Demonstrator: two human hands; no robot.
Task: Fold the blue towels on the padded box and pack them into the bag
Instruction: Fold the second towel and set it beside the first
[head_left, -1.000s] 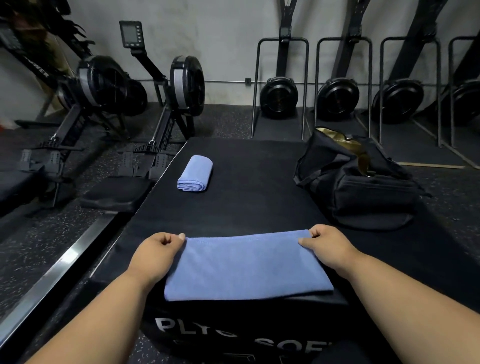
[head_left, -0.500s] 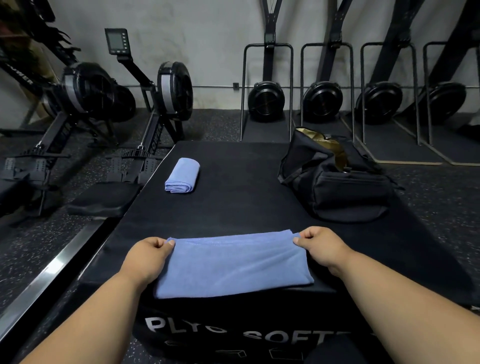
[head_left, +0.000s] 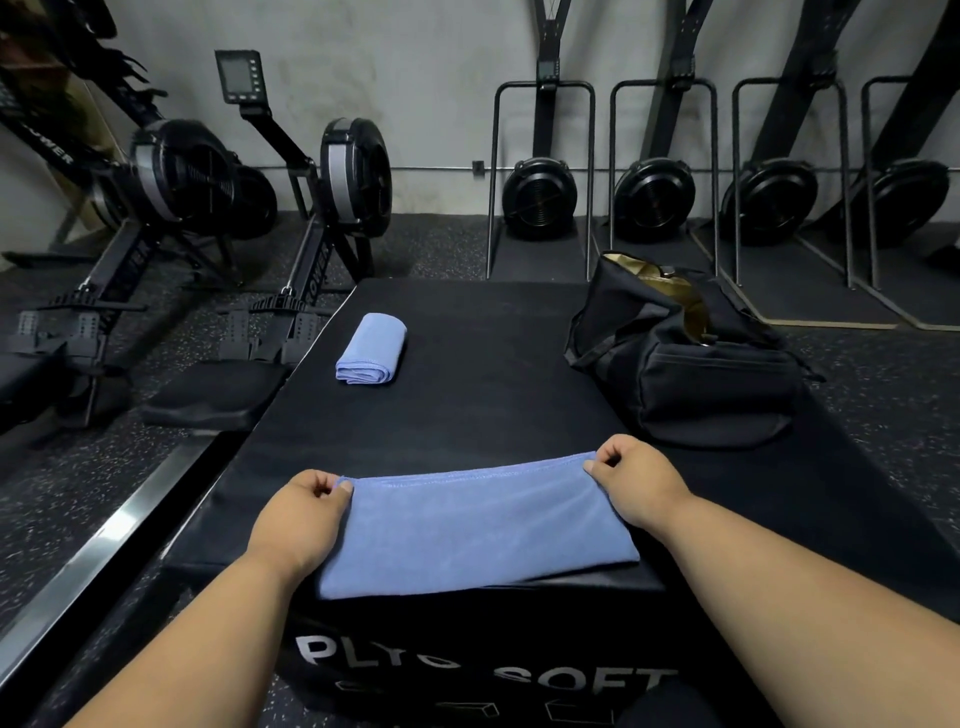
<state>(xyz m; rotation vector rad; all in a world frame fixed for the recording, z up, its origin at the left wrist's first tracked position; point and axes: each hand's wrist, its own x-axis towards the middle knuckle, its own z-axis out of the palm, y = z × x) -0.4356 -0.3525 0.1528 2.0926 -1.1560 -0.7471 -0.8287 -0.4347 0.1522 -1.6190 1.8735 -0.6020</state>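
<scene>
Since a moment ago you've lifted the far edge of the blue towel (head_left: 478, 525) at the padded box's (head_left: 467, 405) near end — left hand (head_left: 298, 519) and right hand (head_left: 636, 480) pinching its corners — so bring them toward you evenly, level.

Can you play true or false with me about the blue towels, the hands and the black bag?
1. Both hands pinch the far corners of the flat blue towel. True: the left hand and the right hand each hold one corner.
2. The folded towel is inside the bag. False: it lies on the padded box, far left, apart from the bag.
3. The bag is zipped shut. False: its top gapes open and shows a tan lining.
4. The bag sits on the box, to the right. True.
5. The flat towel lies near the front edge of the box. True.
6. There are three blue towels. False: only two show.
</scene>
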